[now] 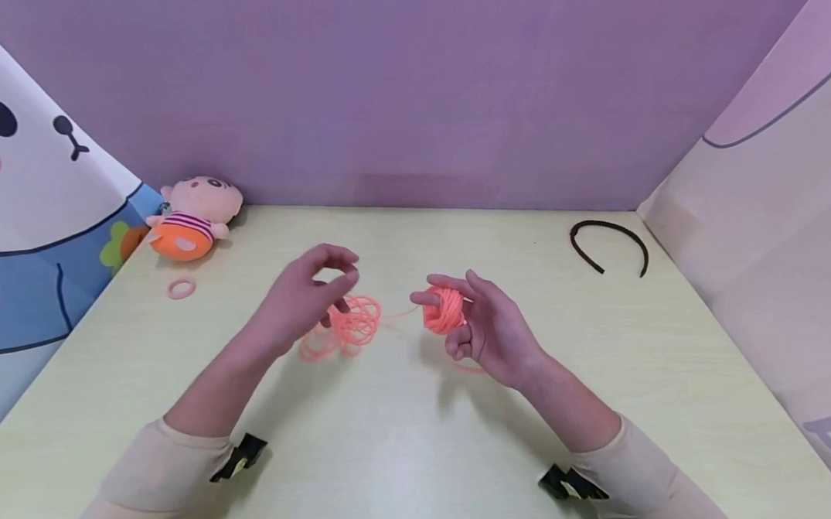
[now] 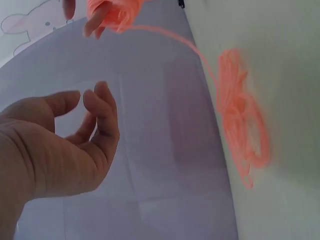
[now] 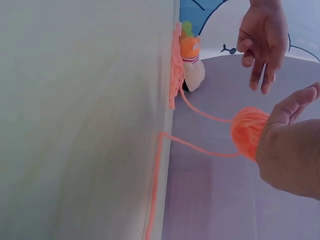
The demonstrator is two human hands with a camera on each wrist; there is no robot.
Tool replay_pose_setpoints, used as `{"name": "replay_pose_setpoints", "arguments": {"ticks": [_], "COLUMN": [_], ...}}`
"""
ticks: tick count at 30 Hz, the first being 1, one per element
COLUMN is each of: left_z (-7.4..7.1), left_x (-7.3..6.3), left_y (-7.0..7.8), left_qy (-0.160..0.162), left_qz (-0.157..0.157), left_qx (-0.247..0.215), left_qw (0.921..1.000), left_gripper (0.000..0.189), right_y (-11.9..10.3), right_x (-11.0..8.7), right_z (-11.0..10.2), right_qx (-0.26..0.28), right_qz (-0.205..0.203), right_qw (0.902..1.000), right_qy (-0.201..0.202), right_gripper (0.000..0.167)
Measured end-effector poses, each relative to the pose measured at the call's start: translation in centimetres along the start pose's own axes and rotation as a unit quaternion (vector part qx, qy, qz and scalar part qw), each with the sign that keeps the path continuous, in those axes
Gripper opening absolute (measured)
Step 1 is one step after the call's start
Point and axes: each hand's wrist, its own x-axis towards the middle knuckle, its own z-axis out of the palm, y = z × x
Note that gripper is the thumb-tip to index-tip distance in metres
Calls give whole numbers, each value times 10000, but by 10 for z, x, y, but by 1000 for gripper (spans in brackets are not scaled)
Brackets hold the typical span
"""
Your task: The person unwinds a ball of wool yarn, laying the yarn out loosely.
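A small wound bundle of coral-orange yarn (image 1: 447, 312) sits round the fingers of my right hand (image 1: 498, 333), raised over the table. Two of those fingers reach through it, while the lower ones are curled beneath. My left hand (image 1: 295, 303) hovers to the left, its fingers loosely bent, and nothing shows between thumb and fingertips in the left wrist view. Behind and below it lies a loose tangle of the same yarn (image 2: 232, 112) on the table. One slack strand (image 3: 205, 114) runs from the tangle to the bundle; a second strand (image 3: 202, 149) drops to the tabletop.
At the back left are a plush doll (image 1: 194, 215) with an orange bottom and a pink ring (image 1: 181, 288). A dark headband (image 1: 643, 249) lies at the back right. Purple (image 1: 415, 97) and printed panels enclose the table (image 1: 396, 461). Black clips (image 1: 238, 457) sit at both sleeves.
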Motion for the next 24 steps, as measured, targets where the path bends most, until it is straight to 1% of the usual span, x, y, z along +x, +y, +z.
{"name": "replay_pose_setpoints", "arguments": {"ticks": [3, 6, 8, 10, 11, 14, 17, 20, 24], "left_z": [12, 23, 29, 34, 37, 42, 45, 43, 37], "left_x": [-1, -4, -6, -7, -8, -8, -8, -8, -8], "left_y": [-3, -5, -6, -6, -6, -6, -5, -4, -2], "left_qy": [-569, -1098, -1319, -1410, -1401, -1257, -1089, -996, -696], "left_qz": [63, 181, 289, 375, 390, 294, 177, 131, 103], "left_qx": [115, 198, 273, 342, 357, 416, 434, 412, 340], "left_qw": [9983, 9936, 9905, 9887, 9887, 9908, 9929, 9941, 9969], "left_gripper": [30, 31, 32, 31, 29, 23, 24, 20, 8], "right_y": [0, 0, 0, 0, 0, 0, 0, 0, 1], "right_x": [-1, -2, -3, -3, -3, -4, -4, -4, -2], "right_z": [1, 2, 2, 2, 1, 2, 2, 2, 1], "right_qx": [-121, -181, -209, -216, -225, -193, -141, -100, -39], "right_qz": [52, 109, 124, 133, 138, 200, 284, 283, 203], "right_qw": [9997, 9986, 9973, 9960, 9951, 9933, 9925, 9929, 9942], "right_qy": [-216, -491, -691, -861, -955, -1121, -1183, -1153, -1055], "right_gripper": [54, 53, 53, 53, 54, 56, 57, 56, 55]}}
